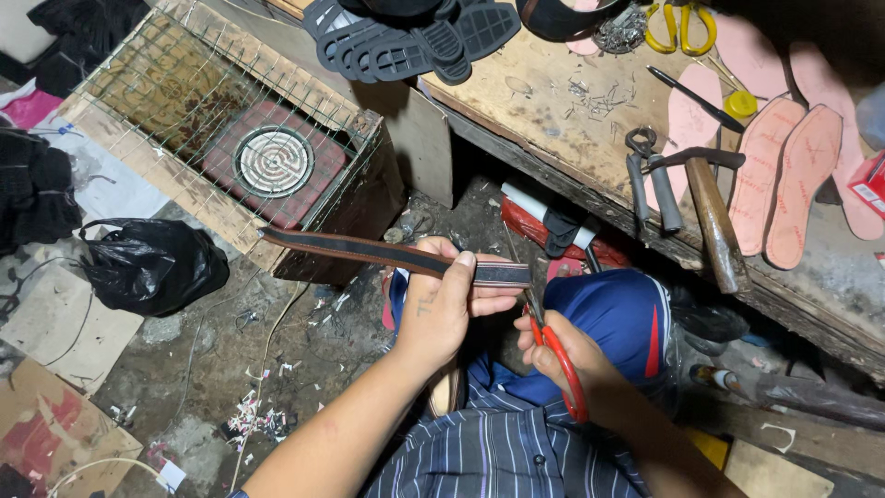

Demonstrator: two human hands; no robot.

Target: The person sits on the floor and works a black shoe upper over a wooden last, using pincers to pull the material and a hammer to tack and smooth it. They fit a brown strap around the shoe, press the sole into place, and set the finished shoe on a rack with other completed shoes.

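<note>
My left hand [444, 309] grips a long dark strap with a brown edge [369, 250], held level above my lap, thumb on top near its right end. My right hand [564, 355] holds red-handled scissors [553, 355], blades pointing up at the strap's right end [505, 274]. Both hands sit close together above my blue-clad knee [613, 318].
A wooden workbench [553, 92] on the right carries pink insoles [793, 175], a hammer [714, 217], pliers [645, 175], yellow scissors [680, 26] and black soles [415, 37]. A wire-covered wooden box with a round heater [274, 161] stands left, beside a black plastic bag [152, 263].
</note>
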